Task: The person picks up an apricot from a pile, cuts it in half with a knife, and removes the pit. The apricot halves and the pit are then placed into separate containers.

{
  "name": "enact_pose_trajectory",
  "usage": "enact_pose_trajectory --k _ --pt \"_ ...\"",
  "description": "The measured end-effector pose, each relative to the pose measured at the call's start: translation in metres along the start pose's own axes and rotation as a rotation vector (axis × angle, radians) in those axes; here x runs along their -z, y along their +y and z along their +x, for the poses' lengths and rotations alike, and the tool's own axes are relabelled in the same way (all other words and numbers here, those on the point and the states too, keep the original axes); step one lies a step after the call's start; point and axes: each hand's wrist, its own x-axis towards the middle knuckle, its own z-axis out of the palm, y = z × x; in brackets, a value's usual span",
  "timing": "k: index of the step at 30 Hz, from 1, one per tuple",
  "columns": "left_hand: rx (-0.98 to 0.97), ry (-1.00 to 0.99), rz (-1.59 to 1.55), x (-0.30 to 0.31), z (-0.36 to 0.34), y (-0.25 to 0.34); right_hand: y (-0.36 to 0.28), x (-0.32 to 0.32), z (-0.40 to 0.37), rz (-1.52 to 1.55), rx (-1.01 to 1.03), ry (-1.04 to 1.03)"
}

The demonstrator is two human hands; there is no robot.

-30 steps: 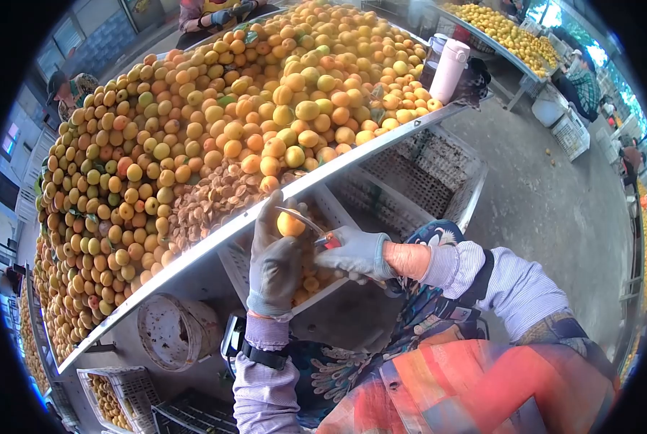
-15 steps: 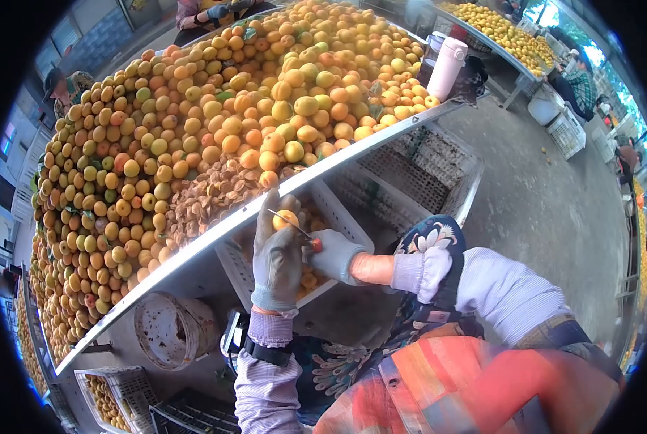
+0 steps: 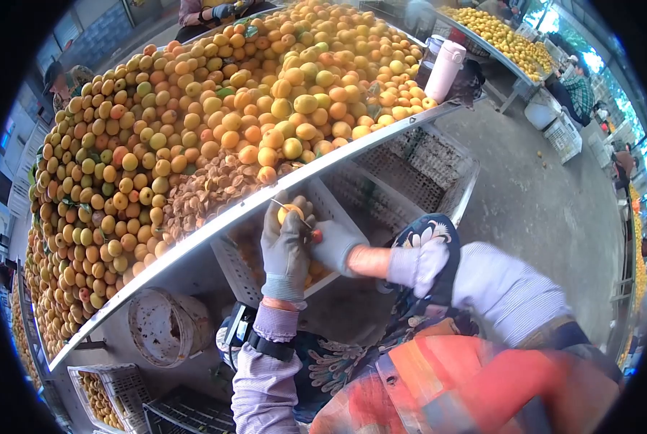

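My left hand (image 3: 285, 253), in a grey glove, is closed round a yellow-orange fruit (image 3: 290, 213) above a white crate. My right hand (image 3: 334, 248), gloved too, grips a small knife by its red handle (image 3: 317, 236). The thin blade lies across the fruit. Behind my hands, a big heap of orange and yellow fruit (image 3: 215, 123) covers the metal-edged table (image 3: 186, 254). Brown pits (image 3: 206, 189) are piled near its edge. The white crate (image 3: 236, 269) below my hands holds some fruit, partly hidden by my gloves.
A stained bucket (image 3: 165, 325) stands under the table at the left, near a crate of small fruit (image 3: 99, 396). Other crates (image 3: 439, 170) sit at the right. A pink bottle (image 3: 445, 71) stands at the table's corner. Other people work in the background.
Both hands have shifted slightly, and my left fingers have curled further round the fruit. The knife remains in my right hand. The whole view has moved a little.
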Motion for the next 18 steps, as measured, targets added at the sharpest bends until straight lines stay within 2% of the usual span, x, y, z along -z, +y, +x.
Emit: enact_pose_trajectory --k 1,2,4,6,8,10,11,13,16,18 --pt "-0.037 -0.003 -0.006 0.001 0.001 -0.004 -0.006 -0.012 -0.001 0.251 -0.040 0.084" --pt "-0.041 0.001 -0.006 0.005 0.001 -0.005 -0.008 -0.013 -0.001 0.250 -0.036 0.080" --pt "-0.012 -0.010 0.105 0.011 -0.001 0.000 -0.018 -0.013 -0.007 0.073 -0.097 0.000" --pt "0.001 -0.083 0.096 0.013 0.000 0.012 -0.015 -0.007 -0.006 0.174 -0.086 0.035" --pt "0.000 -0.157 0.071 0.010 0.001 0.019 -0.035 0.024 -0.014 0.005 -0.016 -0.087" --pt "-0.018 -0.198 0.071 0.007 -0.002 0.023 -0.037 0.031 -0.014 -0.046 -0.015 -0.066" --pt "-0.062 -0.207 0.200 0.001 -0.006 0.027 -0.034 0.033 -0.011 -0.040 -0.032 -0.083" --pt "-0.068 -0.164 0.209 0.000 -0.004 0.020 -0.031 0.031 -0.011 -0.035 -0.051 -0.107" --pt "-0.090 -0.104 0.261 0.005 0.000 0.006 -0.020 0.011 -0.012 0.029 0.007 -0.009" --pt "0.003 -0.010 0.117 0.002 -0.001 0.004 0.005 -0.026 0.007 0.349 -0.061 0.112"
